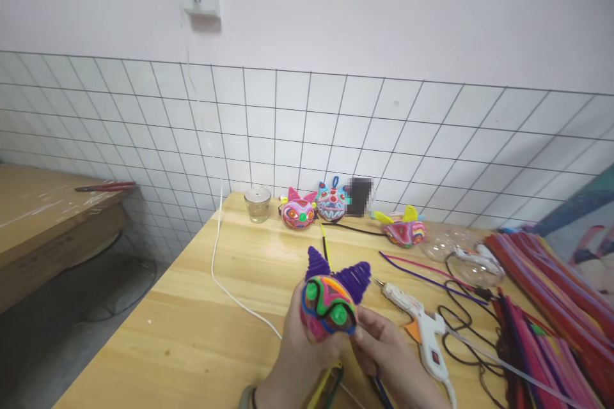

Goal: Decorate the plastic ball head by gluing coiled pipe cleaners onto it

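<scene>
A round animal head (327,307) covered in coloured pipe cleaners faces me, with two purple pointed ears, green round eyes and a wavy black line. My left hand (307,354) is closed around it from the left and below. At its lower right edge, my right hand (384,345) is closed, with thumb and fingertips pinched against the head. A dark blue pipe cleaner (380,391) comes out beneath the right fingers; its upper end is hidden. Below the hands lie yellow and dark green pipe cleaners (326,385), partly covered.
A white glue gun (422,326) lies to the right, its black cord (455,313) tangled. Bundled pipe cleaners (551,294) fill the right side. Along the wall stand a glass cup (258,203), pink head (298,209), blue head (332,202), yellow-eared head (405,230) and clear plastic balls (451,244).
</scene>
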Motion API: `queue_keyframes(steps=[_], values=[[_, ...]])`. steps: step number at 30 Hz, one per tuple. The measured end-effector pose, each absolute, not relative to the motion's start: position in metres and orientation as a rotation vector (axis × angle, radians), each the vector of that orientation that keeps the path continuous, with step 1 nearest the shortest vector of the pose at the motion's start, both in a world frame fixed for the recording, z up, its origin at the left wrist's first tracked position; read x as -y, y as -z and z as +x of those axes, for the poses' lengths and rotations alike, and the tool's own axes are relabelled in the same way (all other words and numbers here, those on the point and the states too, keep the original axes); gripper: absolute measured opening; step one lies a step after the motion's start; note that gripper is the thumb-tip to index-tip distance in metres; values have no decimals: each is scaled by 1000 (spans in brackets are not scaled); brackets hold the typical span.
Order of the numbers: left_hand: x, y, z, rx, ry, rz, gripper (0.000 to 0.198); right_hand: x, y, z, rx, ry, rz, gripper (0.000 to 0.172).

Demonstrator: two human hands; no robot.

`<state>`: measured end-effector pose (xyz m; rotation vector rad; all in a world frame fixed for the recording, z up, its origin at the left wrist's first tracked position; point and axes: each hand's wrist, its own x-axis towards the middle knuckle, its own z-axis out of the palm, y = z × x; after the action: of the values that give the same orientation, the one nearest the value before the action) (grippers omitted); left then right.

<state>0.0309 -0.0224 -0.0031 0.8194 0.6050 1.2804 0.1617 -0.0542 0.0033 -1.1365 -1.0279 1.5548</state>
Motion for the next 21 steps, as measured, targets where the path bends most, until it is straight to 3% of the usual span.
queue_keyframes(steps=[10,17,21], values=[[19,28,19,-560,-1244,837,65,55,-19,158,1101,-1390,-1335,48],[18,16,22,-594,-1209,796,54,55,-11,159,1117,-1330,-1409,52],[19,12,22,-657,-1240,720,77,56,-11,157,1124,-1309,-1437,54]])
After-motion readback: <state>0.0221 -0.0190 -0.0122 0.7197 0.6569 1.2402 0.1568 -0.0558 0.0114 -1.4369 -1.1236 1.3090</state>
